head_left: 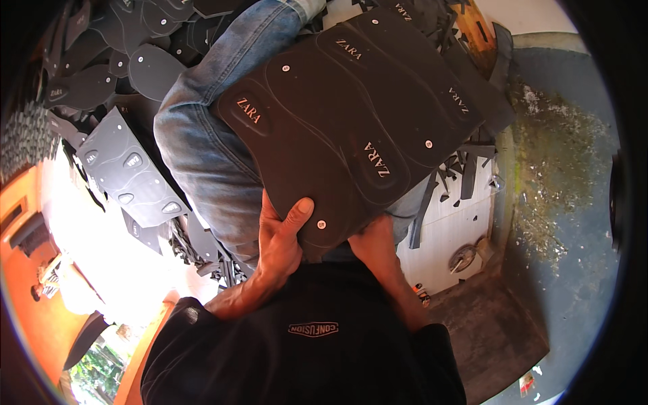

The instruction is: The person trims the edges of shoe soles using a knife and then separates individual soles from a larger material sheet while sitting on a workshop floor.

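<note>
Across my lap lies a black foam sheet (317,128), marked with curved sole outlines, printed lettering and small round white stickers. My left hand (280,239) grips its near left edge, the thumb pressed on top close to one sticker and the fingers tucked underneath. Under the near edge, to the right of it, is my right hand (374,244). The sheet covers its fingers, so whether they hold anything is hidden.
Many cut black insoles (155,71) are heaped at the far left. Another marked sheet (128,169) lies left of my knee. Black offcuts (466,169) are scattered over the pale floor tiles (439,229) at right, near a round roll (464,258). A blue-grey wall (567,202) stands at right.
</note>
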Available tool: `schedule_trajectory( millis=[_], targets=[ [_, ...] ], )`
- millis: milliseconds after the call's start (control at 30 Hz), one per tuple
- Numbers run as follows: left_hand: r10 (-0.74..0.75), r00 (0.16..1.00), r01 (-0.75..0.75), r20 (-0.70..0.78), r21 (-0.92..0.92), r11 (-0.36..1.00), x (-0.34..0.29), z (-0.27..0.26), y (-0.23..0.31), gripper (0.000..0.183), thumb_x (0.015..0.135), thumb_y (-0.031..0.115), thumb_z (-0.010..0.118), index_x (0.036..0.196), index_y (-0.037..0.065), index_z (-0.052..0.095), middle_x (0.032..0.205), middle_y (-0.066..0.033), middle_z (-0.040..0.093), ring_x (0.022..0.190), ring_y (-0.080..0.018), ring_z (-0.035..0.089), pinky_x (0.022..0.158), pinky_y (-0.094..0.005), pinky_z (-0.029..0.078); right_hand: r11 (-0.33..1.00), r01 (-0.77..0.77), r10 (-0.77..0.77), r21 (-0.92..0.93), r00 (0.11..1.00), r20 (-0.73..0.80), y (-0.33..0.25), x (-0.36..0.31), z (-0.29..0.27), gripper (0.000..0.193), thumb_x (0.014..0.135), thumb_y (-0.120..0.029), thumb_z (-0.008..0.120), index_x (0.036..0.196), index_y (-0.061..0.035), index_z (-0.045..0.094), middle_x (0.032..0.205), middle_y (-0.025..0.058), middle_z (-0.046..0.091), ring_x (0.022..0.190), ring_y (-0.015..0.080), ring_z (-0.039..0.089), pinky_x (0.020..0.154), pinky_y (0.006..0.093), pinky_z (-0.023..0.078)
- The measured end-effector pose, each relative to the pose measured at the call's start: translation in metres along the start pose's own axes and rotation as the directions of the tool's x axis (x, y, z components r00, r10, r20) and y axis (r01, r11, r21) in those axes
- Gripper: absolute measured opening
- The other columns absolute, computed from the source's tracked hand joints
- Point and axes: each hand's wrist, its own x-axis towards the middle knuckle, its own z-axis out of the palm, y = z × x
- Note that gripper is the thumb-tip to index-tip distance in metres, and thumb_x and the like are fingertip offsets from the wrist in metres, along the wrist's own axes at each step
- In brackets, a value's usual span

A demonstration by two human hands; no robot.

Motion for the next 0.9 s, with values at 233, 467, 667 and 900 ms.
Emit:
schedule_trajectory(
  millis=[233,467,667,900],
  targets=[
    [0.008,1.000,-0.008,0.011,0.031,0.999,0.000,-0.005,0.004,0.049,0.085,0.008,0.065,0.128,0.007,0.041,0.116,-0.0073,0.055,0.107,-0.0160,0.055,0.093,-0.0301,0.045,0.957,0.277,-0.274,0.080,0.961,-0.046,-0.019,0.019,-0.009,0.038,0.074,-0.007,0.070,0.109,0.0007,0.058,0.107,0.0163,0.061,0.100,0.0318,0.059,0.084,0.0392,0.046],
    [-0.024,0.999,0.025,0.037,-0.033,0.999,-0.001,-0.009,0.005,0.049,0.085,0.008,0.065,0.128,0.007,0.041,0.116,-0.0079,0.056,0.106,-0.0165,0.055,0.092,-0.0302,0.046,0.936,0.332,-0.330,0.120,0.943,-0.040,-0.017,0.028,-0.008,0.040,0.074,-0.014,0.070,0.111,-0.0030,0.059,0.109,0.0138,0.061,0.103,0.0327,0.058,0.088,0.0415,0.045],
    [0.000,0.998,0.002,0.059,-0.040,0.999,0.001,-0.009,0.004,0.050,0.085,0.008,0.064,0.129,0.007,0.040,0.117,-0.0082,0.055,0.106,-0.0162,0.056,0.090,-0.0292,0.047,0.929,0.368,-0.370,0.045,0.918,0.140,-0.013,0.037,-0.023,0.043,0.076,-0.010,0.068,0.117,-0.0019,0.055,0.115,0.0149,0.057,0.107,0.0311,0.055,0.091,0.0410,0.043],
    [-0.013,0.998,0.017,0.056,-0.055,0.998,0.000,-0.012,0.002,0.052,0.086,0.009,0.064,0.131,0.006,0.039,0.118,-0.0083,0.055,0.107,-0.0162,0.055,0.092,-0.0298,0.047,0.880,0.473,-0.475,0.050,0.872,0.120,-0.013,0.049,-0.028,0.046,0.077,-0.014,0.070,0.119,-0.0027,0.054,0.116,0.0127,0.057,0.109,0.0280,0.055,0.093,0.0388,0.043]
  ],
)
